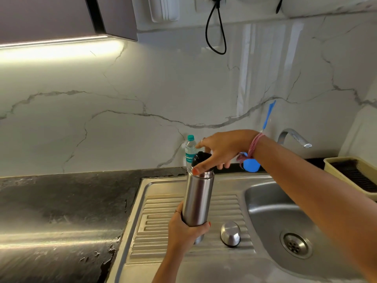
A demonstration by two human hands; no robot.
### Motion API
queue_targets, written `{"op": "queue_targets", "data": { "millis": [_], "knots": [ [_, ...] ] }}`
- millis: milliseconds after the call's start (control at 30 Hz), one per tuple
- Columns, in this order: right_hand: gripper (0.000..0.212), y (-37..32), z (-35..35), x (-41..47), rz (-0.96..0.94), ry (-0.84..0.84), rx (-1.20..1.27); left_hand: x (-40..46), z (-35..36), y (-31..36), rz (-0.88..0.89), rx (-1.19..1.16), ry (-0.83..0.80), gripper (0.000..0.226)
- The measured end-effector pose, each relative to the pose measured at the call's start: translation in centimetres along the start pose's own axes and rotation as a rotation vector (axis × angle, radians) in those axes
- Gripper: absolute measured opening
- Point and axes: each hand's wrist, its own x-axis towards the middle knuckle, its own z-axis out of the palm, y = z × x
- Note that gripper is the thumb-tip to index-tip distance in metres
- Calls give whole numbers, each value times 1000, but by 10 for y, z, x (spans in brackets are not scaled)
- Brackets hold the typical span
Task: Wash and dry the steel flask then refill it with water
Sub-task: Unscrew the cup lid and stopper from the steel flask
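The steel flask stands upright over the ribbed drainboard, left of the sink bowl. My left hand grips its lower body. My right hand is at the flask's top, its thumb and fingers round the black stopper in the mouth. The steel cup-lid lies upside down on the drainboard, right of the flask's base.
A small plastic water bottle stands against the marble wall behind the flask. The tap curves over the sink bowl. A blue round object sits behind the sink. A beige rack is at the right. Dark counter spreads to the left.
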Motion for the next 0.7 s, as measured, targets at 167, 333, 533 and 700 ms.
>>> {"op": "queue_targets", "data": {
  "millis": [167,333,533,700],
  "knots": [
    [44,0,4,9,-148,78,-48,3,2,1,0,-2,-1,75],
    [85,4,-10,-3,-152,-119,41,2,3,1,2,-11,-1,67],
    [54,4,1,8,-108,-25,3,3,3,-1,5,-10,2,73],
    [81,10,-5,4,-127,-108,39,3,5,-3,-7,-17,0,78]
  ]
}}
